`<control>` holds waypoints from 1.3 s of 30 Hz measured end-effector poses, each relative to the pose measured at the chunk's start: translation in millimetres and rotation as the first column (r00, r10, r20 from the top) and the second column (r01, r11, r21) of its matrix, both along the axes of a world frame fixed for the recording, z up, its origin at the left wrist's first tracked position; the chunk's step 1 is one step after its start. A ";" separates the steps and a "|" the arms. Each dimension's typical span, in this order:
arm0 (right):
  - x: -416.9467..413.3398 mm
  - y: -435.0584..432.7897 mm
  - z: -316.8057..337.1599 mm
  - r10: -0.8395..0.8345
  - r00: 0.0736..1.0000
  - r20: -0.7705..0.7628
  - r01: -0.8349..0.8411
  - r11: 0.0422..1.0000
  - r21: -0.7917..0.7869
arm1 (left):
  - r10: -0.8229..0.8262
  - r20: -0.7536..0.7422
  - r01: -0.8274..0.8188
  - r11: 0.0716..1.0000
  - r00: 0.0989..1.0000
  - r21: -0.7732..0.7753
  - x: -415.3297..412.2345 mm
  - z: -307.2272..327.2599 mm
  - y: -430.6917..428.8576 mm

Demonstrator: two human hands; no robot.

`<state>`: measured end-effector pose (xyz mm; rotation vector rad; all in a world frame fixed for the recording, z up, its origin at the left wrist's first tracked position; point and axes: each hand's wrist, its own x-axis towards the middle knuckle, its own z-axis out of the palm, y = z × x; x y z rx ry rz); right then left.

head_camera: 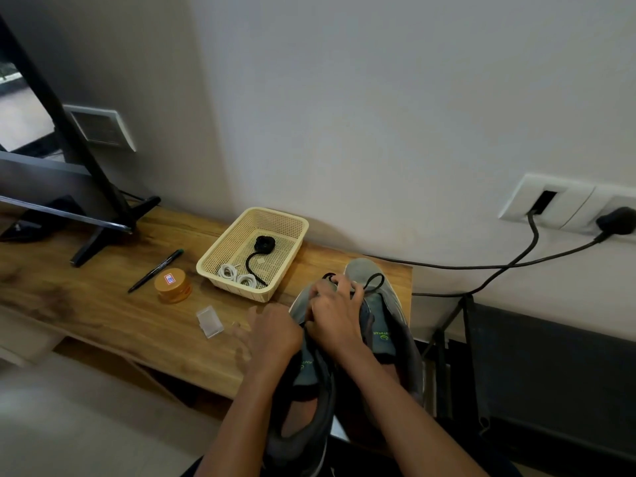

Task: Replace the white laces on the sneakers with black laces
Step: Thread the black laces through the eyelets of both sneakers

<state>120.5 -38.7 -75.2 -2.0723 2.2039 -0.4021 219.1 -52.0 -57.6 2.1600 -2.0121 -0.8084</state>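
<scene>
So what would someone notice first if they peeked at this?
Two hands first: the left hand and right hand are busy on a pair of grey fabric sneakers at the wooden table's right end, a thin black lace looping out from the right hand's fingers. Next, the cream plastic mesh basket behind them, holding a coiled black lace and two white lace coils.
</scene>
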 end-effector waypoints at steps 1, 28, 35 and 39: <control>0.6 0.2 -1.9 0.001 1.000 0.007 -0.001 1.000 -0.019 | -0.007 -0.002 0.007 1.000 1.000 0.014 0.5 -0.2 -0.2; 15.5 -1.4 -54.8 -0.137 0.949 0.283 0.172 0.980 -0.104 | 0.104 -0.053 -0.100 0.991 0.993 0.083 -1.8 -5.3 4.5; 3.5 4.9 -8.8 0.025 0.999 0.046 -0.026 0.999 0.023 | 0.099 -0.014 -0.099 0.995 0.995 -0.003 8.3 -1.3 2.0; 4.0 8.3 1.3 -0.021 0.998 -0.060 0.021 1.000 -0.015 | 0.084 0.022 -0.085 0.996 0.996 0.016 6.8 -0.5 1.3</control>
